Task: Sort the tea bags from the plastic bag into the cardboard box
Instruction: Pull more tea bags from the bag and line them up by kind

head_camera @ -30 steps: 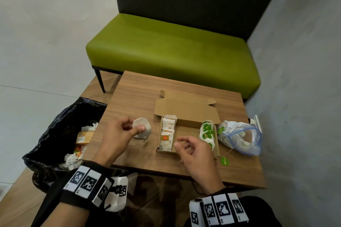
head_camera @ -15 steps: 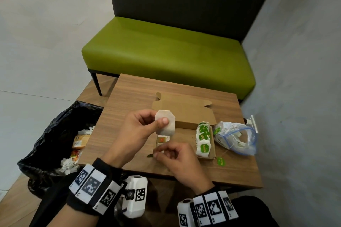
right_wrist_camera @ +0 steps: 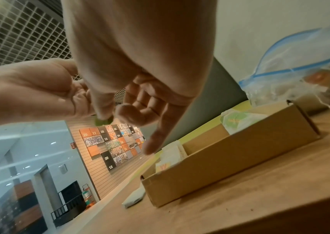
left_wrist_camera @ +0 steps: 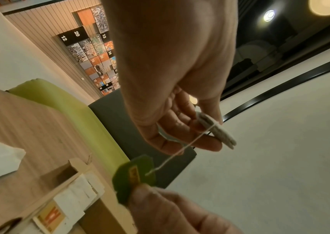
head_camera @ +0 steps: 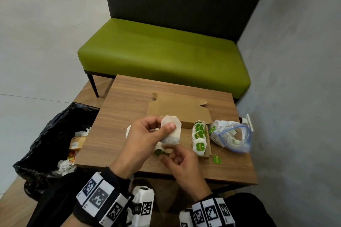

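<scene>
My left hand point(head_camera: 147, 134) pinches a white tea bag point(head_camera: 171, 131) between thumb and fingers, upright above the open cardboard box point(head_camera: 206, 153). From the tea bag point(left_wrist_camera: 216, 129) a string runs down to a green tag point(left_wrist_camera: 135, 175). My right hand point(head_camera: 177, 160) pinches that green tag point(head_camera: 159, 152) just below the bag. A row of green-tagged tea bags point(head_camera: 199, 139) fills the box's right side; white and orange ones point(left_wrist_camera: 71, 199) lie at its left. The clear plastic bag point(head_camera: 232, 136) with a blue zip lies right of the box, tea bags inside.
The box stands on a small wooden table point(head_camera: 129, 101). A loose green tag point(head_camera: 216, 159) lies near the table's front edge. A black bin bag point(head_camera: 46, 134) with rubbish stands left of the table. A green bench point(head_camera: 162, 51) is behind, a grey wall point(head_camera: 295, 79) to the right.
My left hand lifted the tea bag from the table's left side to above the box. My right hand came up under it and took the green tag.
</scene>
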Tool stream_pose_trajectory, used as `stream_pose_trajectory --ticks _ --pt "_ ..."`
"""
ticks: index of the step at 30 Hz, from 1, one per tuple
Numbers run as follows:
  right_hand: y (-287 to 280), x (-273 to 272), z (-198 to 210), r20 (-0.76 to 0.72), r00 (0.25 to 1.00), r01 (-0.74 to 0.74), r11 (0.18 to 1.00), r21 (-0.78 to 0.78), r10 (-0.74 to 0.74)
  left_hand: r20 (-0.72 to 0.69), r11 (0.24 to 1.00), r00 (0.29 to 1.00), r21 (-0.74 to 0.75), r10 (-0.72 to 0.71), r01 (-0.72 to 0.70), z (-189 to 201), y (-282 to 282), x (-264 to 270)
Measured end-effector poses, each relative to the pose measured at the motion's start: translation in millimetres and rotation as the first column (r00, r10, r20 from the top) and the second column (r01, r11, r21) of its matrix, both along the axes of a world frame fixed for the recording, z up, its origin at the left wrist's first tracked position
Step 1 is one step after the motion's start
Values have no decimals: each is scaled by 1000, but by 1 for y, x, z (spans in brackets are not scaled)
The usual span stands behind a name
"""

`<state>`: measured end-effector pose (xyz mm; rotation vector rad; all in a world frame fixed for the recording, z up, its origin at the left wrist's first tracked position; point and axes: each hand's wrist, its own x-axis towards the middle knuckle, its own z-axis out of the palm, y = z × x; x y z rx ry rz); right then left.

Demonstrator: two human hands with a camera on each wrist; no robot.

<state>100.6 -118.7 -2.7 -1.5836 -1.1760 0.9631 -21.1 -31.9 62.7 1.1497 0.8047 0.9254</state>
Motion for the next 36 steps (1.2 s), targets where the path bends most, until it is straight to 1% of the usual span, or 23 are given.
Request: stream_pose_trajectory --ticks 3,5,7,10,14,18,20,23,24,27,30,33,36 --pt "-5 -1 -3 -30 999 43 998 38 -42 19 1000 1000 0 18 -18 1 -3 0" --pt "-10 -1 0 -61 997 56 998 33 -53 18 1000 1000 -1 22 -22 -1 -5 -1" --pt "-13 3 4 -122 987 107 994 7 -105 13 1000 1000 -13 21 -21 -3 -7 -2" --pt "-13 12 11 -251 947 208 978 15 -198 2 1000 1000 -26 11 -11 -7 -13 -3" --pt "-10 24 21 -336 906 300 950 83 -256 -42 1000 999 -5 -11 11 -11 -23 1" --pt "-6 33 26 -343 906 304 945 119 -248 -131 997 991 73 3 7 -14 -29 3" --pt "-5 36 30 -378 894 303 946 114 -241 -152 998 988 63 1 8 -16 -30 4" --pt "-4 40 33 -473 851 290 955 57 -230 -184 999 983 26 -30 35 -20 -31 4" --pt "-4 41 34 -467 851 290 956 38 -240 -198 998 979 19 -48 52 -20 -32 4" --pt "0 43 34 -381 879 303 953 -22 -288 -263 995 960 10 -92 98 -23 -35 7" --pt "4 45 33 -340 886 323 946 -38 -316 -294 998 953 -18 -67 64 -28 -36 13" --pt "5 45 32 -254 906 353 936 8 -339 -266 994 962 -104 -61 34 -30 -39 18" --pt "4 42 30 -103 937 344 933 105 -334 -279 990 959 -140 -49 10 -33 -40 20"
